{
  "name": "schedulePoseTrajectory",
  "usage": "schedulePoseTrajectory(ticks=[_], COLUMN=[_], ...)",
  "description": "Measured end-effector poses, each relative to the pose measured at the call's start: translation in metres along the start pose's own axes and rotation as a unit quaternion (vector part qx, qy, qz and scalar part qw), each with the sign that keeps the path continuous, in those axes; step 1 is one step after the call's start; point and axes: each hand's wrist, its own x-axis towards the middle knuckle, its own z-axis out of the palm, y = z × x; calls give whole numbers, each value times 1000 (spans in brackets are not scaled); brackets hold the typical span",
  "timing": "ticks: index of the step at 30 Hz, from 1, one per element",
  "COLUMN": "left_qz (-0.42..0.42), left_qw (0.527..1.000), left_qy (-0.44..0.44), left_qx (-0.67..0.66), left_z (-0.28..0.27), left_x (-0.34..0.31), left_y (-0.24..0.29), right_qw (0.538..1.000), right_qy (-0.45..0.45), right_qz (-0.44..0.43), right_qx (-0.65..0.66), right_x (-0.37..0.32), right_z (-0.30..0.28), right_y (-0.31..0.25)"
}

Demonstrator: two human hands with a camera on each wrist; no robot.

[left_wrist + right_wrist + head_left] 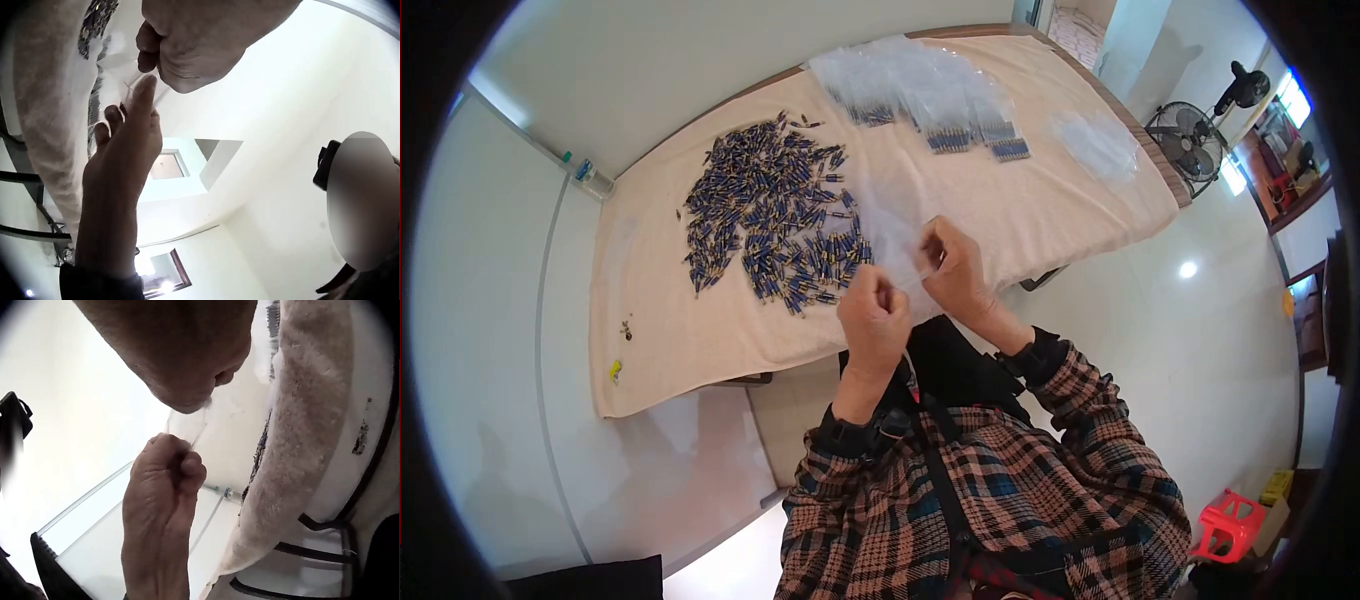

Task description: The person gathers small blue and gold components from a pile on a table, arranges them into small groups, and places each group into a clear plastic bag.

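**Left hand and right hand are pinching a clear bag beside the blue-and-gold pile**

From here I'm seeing a person in a plaid shirt working close to the pile, a big scatter of small blue pieces with gold-coloured ends. The clear bag is lying just beside the pile, on the person's right of it, its near end rising between the two hands. The left hand is pinching one part of the film, its fingers curling inward, right by the pile's near corner. The right hand is pinching another part, farther from the pile, its other fingers bending. Exactly which fingertips are meeting the thumbs, I cannot tell.

Beyond the pile, toward the right, filled bags are overlapping, rows of blue pieces showing at their near ends. Farther right of the pile, flat clear bags are lying together. A cream cloth is spreading beneath the pile, and a black fan is standing well apart from it.
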Motion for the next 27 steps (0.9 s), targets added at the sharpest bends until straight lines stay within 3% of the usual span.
schedulePoseTrajectory(ticks=[2,5,6,9,14,16,21,23,25,27], left_qz=[-2,-44,-44,-130,-149,-180,-183,-153,-137,-139], left_qw=[999,997,997,972,950,952,942,951,959,956], left_qy=[30,62,60,65,-21,-43,-55,-47,-28,-16], left_qx=[19,-22,-25,-187,-273,-243,-274,-264,-246,-258], left_z=[-10,-29,-31,-29,21,34,36,37,31,31], left_x=[4,10,11,15,8,0,-10,-13,-13,-15], left_y=[-4,-16,-19,-16,-30,-47,-52,-56,-60,-60], right_qw=[1000,983,984,958,908,902,910,901,899,913], right_qy=[-18,-141,-139,-20,-66,-165,-129,-151,-168,-123], right_qz=[-14,-115,-113,-185,-120,-95,-109,-73,-70,-92], right_qx=[-6,24,21,-220,-396,-386,-379,-399,-398,-377], right_x=[-9,-23,-19,-2,6,-5,-27,-28,-15,12], right_z=[-6,-30,-34,-44,-33,-36,-50,-54,-43,-41], right_y=[-3,-12,-8,10,49,55,51,49,42,39])
